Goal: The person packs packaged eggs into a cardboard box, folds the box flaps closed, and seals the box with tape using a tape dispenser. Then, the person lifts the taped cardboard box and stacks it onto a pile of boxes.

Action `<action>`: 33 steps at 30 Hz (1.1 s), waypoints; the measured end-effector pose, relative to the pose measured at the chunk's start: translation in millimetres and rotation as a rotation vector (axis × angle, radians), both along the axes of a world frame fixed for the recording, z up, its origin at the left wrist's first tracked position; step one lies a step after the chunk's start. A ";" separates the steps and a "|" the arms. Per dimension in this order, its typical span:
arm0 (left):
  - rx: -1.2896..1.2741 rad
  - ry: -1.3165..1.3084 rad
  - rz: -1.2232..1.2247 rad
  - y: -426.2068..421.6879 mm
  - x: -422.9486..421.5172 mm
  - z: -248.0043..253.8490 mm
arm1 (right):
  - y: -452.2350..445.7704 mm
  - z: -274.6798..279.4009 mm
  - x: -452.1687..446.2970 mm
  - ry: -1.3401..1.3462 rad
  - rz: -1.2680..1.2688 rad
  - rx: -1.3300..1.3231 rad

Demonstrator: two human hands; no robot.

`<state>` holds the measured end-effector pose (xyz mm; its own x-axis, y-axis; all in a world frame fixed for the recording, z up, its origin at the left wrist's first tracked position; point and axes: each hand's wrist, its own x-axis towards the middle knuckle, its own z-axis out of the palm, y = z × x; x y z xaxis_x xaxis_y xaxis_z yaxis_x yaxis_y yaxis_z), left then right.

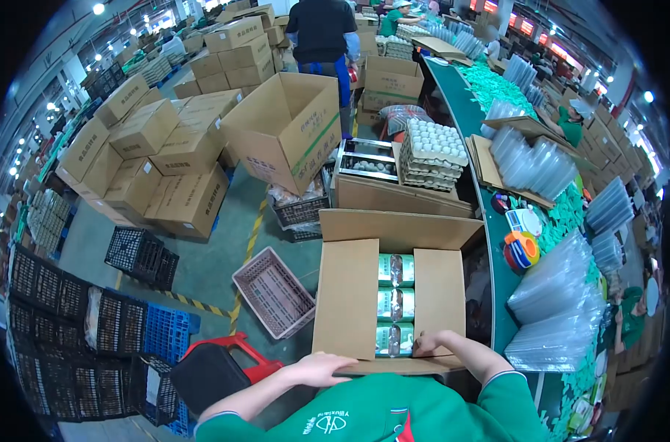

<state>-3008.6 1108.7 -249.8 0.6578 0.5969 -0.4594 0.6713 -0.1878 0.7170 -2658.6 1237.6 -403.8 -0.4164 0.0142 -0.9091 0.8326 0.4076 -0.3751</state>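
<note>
An open cardboard carton stands right in front of my body, its flaps spread. Between two inner flaps, three green-and-clear packs show in a column; what is inside them is too small to tell. My left hand lies with fingers stretched out at the carton's near left edge. My right hand is closed, fingers curled, at the near end of the right inner flap, beside the nearest pack. Its fingertips are partly hidden, so what they hold, if anything, cannot be made out.
Stacked egg trays stand beyond the carton. A long green table with clear plastic trays runs along the right. A pink crate, a red stool and black crates are on the left. A person stands ahead.
</note>
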 end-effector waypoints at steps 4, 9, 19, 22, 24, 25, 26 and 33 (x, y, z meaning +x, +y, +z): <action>0.265 0.275 -0.001 29.6 7.7 -24.1 | 33.5 -33.7 20.2 -0.059 -0.292 -0.191; 0.581 0.245 0.221 98.4 4.7 -60.9 | 107.5 69.2 12.6 0.472 -0.591 0.523; 0.339 0.416 0.490 103.2 56.9 -194.4 | 250.1 133.5 18.8 0.435 -0.611 1.540; 0.401 0.416 0.511 100.8 52.9 -192.2 | 214.4 113.6 28.7 0.544 -0.576 1.485; 0.446 0.434 0.541 99.4 62.0 -191.9 | 161.1 116.7 40.1 0.589 -0.553 1.370; 0.393 0.462 0.533 100.1 64.1 -192.0 | 129.3 107.8 49.4 0.591 -0.528 1.321; 0.341 0.490 0.523 101.0 62.2 -191.4 | 104.8 89.3 59.7 0.364 -0.538 0.990; 0.361 0.603 0.507 105.2 72.0 -161.0 | 34.3 20.9 89.7 0.453 -0.522 1.049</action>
<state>-2936.6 1213.9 -410.7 -0.0220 0.9288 -0.3700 0.9820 0.0896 0.1663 -2568.9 1271.9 -382.9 -0.4146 0.8996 -0.1373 0.8656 0.3433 -0.3644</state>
